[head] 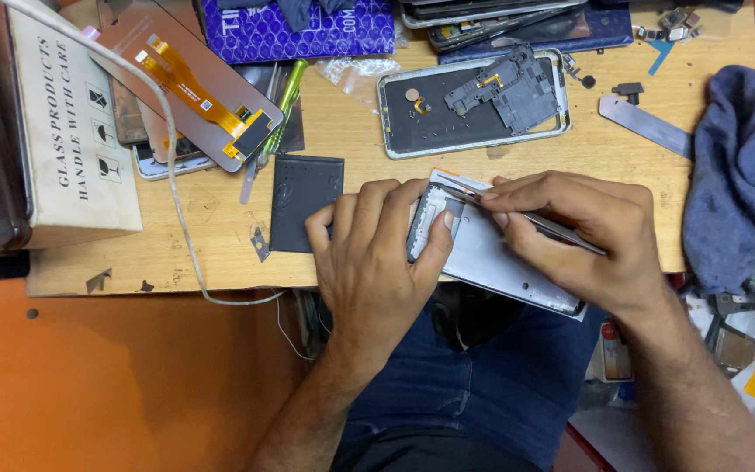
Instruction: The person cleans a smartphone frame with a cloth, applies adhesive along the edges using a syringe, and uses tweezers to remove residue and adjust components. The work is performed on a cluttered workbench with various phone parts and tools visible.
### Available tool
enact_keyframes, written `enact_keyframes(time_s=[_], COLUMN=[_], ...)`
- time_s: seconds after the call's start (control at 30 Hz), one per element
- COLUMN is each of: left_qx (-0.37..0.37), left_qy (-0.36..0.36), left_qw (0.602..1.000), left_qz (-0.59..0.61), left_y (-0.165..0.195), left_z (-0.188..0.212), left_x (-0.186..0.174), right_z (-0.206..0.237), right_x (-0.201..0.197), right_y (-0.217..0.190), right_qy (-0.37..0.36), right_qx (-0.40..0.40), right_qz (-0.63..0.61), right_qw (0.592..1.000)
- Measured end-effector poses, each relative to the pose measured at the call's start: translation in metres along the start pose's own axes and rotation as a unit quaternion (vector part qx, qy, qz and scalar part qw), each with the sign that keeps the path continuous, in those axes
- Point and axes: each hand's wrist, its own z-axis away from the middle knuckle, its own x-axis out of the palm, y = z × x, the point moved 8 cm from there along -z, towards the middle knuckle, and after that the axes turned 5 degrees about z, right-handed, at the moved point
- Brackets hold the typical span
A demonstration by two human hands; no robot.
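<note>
Your left hand (377,253) grips the upper end of a silver phone frame (491,258), fingers curled over its top edge and thumb pressed on its inner face, so the frame sits tilted at the front edge of the wooden desk (211,236) and partly hangs over your lap. Your right hand (583,232) is closed in a pinch on slim metal tweezers (535,223), whose tip reaches the frame's top corner, just beside your left fingertips. A flat black battery (305,201) lies on the desk just left of your left hand, touching or nearly touching its knuckles. Farther back, a second opened phone (474,105) lies face down with a black inner cover (509,87) resting loosely on it. At back left a display panel with an orange flex cable (194,87) leans over other parts, beside a green-handled tool (283,100). A white cardboard box (67,131) stands at the left edge, with a white cable (176,192) running across the desk in front of it. A flat metal pry blade (644,124) and a crumpled blue-grey cloth (736,175) lie to the right.
</note>
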Motion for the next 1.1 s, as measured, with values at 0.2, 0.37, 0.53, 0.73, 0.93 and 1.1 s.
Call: enact_keyframes(time_s=[0.2, 0.37, 0.53, 0.73, 0.93, 1.1], left_qx=[-0.001, 0.002, 0.000, -0.007, -0.004, -0.006], left_qy=[-0.006, -0.002, 0.002, 0.004, 0.003, 0.005], left_qw=[1.000, 1.000, 1.000, 1.000, 1.000, 1.000], left_qz=[0.004, 0.008, 0.007, 0.005, 0.003, 0.000], left_y=[0.000, 0.002, 0.002, 0.000, -0.001, 0.000], left_z=[0.000, 0.000, 0.000, 0.000, 0.000, 0.000], left_x=[0.000, -0.002, -0.001, -0.001, -0.001, -0.001], right_z=[0.000, -0.003, -0.002, -0.002, 0.000, 0.005], right_x=[0.002, 0.003, 0.003, 0.002, 0.007, 0.009], right_y=[-0.002, 0.006, 0.015, -0.004, -0.032, -0.041], right_qy=[-0.008, -0.025, -0.025, -0.010, 0.008, 0.036], right_qx=[-0.002, 0.042, 0.078, 0.008, -0.028, -0.032], right_qz=[0.002, -0.026, -0.036, -0.008, 0.085, 0.123], right_qw=[1.000, 0.998, 0.996, 1.000, 0.996, 0.991])
